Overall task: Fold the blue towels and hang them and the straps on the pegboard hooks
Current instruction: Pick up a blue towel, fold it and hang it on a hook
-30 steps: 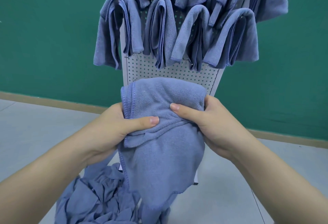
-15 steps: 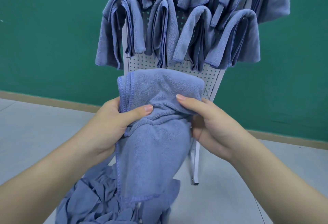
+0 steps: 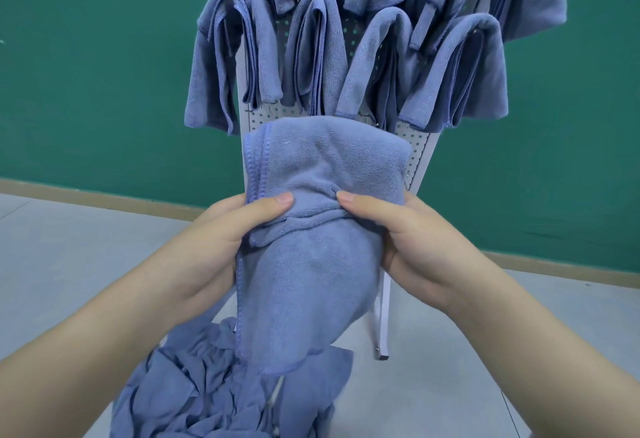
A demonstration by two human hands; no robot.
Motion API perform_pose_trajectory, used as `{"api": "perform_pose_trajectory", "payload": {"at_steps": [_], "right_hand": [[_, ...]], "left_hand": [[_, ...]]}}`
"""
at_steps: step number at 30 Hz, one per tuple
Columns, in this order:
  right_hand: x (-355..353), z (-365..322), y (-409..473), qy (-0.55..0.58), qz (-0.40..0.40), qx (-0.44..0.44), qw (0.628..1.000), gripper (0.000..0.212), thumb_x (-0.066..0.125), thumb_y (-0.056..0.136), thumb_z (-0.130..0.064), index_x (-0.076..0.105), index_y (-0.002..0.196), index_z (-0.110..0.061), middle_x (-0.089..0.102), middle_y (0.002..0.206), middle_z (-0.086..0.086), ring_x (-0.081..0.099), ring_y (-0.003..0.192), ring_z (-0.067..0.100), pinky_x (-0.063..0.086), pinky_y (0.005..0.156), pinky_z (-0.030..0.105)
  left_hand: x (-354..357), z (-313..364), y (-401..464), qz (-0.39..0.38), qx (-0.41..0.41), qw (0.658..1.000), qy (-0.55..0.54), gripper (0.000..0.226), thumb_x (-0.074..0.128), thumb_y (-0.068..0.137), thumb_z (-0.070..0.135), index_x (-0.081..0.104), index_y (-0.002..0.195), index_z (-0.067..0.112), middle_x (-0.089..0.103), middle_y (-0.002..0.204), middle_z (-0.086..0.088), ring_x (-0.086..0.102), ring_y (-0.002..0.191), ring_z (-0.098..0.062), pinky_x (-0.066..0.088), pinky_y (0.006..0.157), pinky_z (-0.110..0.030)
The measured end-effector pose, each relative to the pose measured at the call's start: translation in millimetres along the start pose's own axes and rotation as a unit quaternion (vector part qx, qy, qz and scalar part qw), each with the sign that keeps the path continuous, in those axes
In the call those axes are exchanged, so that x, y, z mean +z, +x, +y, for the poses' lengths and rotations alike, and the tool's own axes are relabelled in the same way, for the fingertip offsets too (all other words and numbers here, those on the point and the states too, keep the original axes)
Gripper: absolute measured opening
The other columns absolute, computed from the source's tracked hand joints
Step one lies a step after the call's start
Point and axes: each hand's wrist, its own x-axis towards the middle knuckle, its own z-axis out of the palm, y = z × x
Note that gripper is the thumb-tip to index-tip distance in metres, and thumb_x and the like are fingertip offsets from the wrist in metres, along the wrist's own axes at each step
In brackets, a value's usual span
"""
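Observation:
I hold a folded blue towel (image 3: pixel 311 264) upright in front of the white pegboard (image 3: pixel 417 146). My left hand (image 3: pixel 225 240) grips its left edge, thumb pressed across the front. My right hand (image 3: pixel 412 240) grips the right side, thumb on the fold. The towel's upper fold rises above my thumbs and its lower end hangs down. Several folded blue towels (image 3: pixel 311 53) hang on the pegboard's hooks just above. A narrow blue strap (image 3: pixel 424 25) hangs among them. The hooks themselves are hidden by cloth.
A heap of loose blue towels and straps (image 3: pixel 207 385) lies on the grey floor (image 3: pixel 69 264) below my hands. The pegboard's white leg (image 3: pixel 382 330) stands at the right of the heap. A green wall (image 3: pixel 86 91) is behind.
Both hands have lifted the towel closer to the pegboard. My thumbs have moved closer together on its front, and the hanging end has narrowed.

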Motion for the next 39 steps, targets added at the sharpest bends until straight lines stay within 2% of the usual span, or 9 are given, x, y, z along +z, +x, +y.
{"api": "perform_pose_trajectory", "payload": {"at_steps": [8,13,19,22,26,30,34,36,39], "right_hand": [[-7,-1,-3,-0.003,-0.001,-0.005,1.000,0.033,0.066,0.095,-0.012,0.068,0.128,-0.008,0.076,0.120,0.004,0.072,0.113,0.020,0.055,0.103,0.039],[-9,-5,-6,-0.020,-0.003,-0.013,1.000,0.037,0.067,0.093,-0.015,0.067,0.129,-0.008,0.076,0.120,0.003,0.072,0.113,0.019,0.056,0.101,0.038],[-1,4,-6,-0.042,0.021,-0.009,0.999,0.049,0.076,0.079,-0.033,0.070,0.125,-0.017,0.077,0.118,0.000,0.072,0.113,0.019,0.049,0.111,0.049],[4,9,-4,-0.031,0.027,-0.009,0.999,0.048,0.078,0.085,-0.039,0.069,0.127,-0.019,0.077,0.120,-0.001,0.072,0.113,0.019,0.048,0.111,0.049],[4,9,2,-0.010,0.062,0.018,0.998,0.045,0.070,0.092,-0.045,0.069,0.129,-0.021,0.077,0.118,-0.003,0.074,0.110,0.019,0.049,0.109,0.046],[4,9,3,-0.001,0.072,0.007,0.997,0.037,0.071,0.094,-0.037,0.071,0.126,-0.019,0.078,0.116,-0.002,0.074,0.108,0.020,0.050,0.109,0.046],[4,8,2,0.009,0.061,-0.008,0.998,0.035,0.069,0.097,-0.033,0.070,0.128,-0.017,0.077,0.120,0.000,0.073,0.111,0.020,0.050,0.109,0.044],[4,9,2,0.013,0.053,-0.016,0.998,0.036,0.067,0.099,-0.031,0.068,0.131,-0.015,0.076,0.122,0.001,0.072,0.113,0.019,0.050,0.109,0.044],[3,9,2,0.005,0.052,-0.025,0.998,0.033,0.064,0.101,-0.029,0.068,0.130,-0.014,0.076,0.122,0.002,0.072,0.113,0.019,0.051,0.108,0.044]], "left_hand": [[1,-4,2,0.003,-0.010,1.000,0.015,0.039,0.070,0.089,0.029,0.073,0.119,0.005,0.075,0.119,-0.013,0.072,0.112,-0.028,0.056,0.100,-0.043],[4,-5,4,0.030,0.033,0.999,0.025,0.040,0.064,0.085,0.025,0.070,0.120,0.006,0.077,0.116,-0.009,0.074,0.108,-0.025,0.058,0.093,-0.038],[5,-11,4,0.028,0.070,0.995,0.062,0.034,0.063,0.092,0.017,0.069,0.123,0.005,0.077,0.118,-0.008,0.073,0.110,-0.024,0.059,0.094,-0.035],[5,-12,4,0.037,0.083,0.992,0.084,0.027,0.062,0.095,0.013,0.071,0.119,0.006,0.078,0.115,-0.006,0.074,0.108,-0.022,0.060,0.091,-0.031],[5,-11,3,0.052,0.106,0.986,0.117,0.022,0.066,0.092,0.014,0.074,0.111,0.009,0.079,0.109,-0.001,0.076,0.101,-0.015,0.059,0.080,-0.021],[6,-12,2,0.056,0.115,0.984,0.121,0.022,0.068,0.088,0.015,0.075,0.108,0.010,0.080,0.105,0.001,0.076,0.096,-0.011,0.057,0.076,-0.018],[5,-12,2,0.055,0.103,0.987,0.109,0.033,0.071,0.083,0.026,0.074,0.111,0.010,0.079,0.110,-0.002,0.075,0.102,-0.017,0.060,0.083,-0.024],[4,-12,4,0.043,0.073,0.994,0.062,0.037,0.078,0.086,0.030,0.073,0.116,0.009,0.078,0.115,-0.007,0.074,0.107,-0.023,0.060,0.090,-0.031],[7,-15,2,-0.013,0.012,1.000,-0.019,0.045,0.071,0.086,0.033,0.072,0.122,0.007,0.075,0.121,-0.013,0.072,0.113,-0.027,0.058,0.097,-0.037]]}}
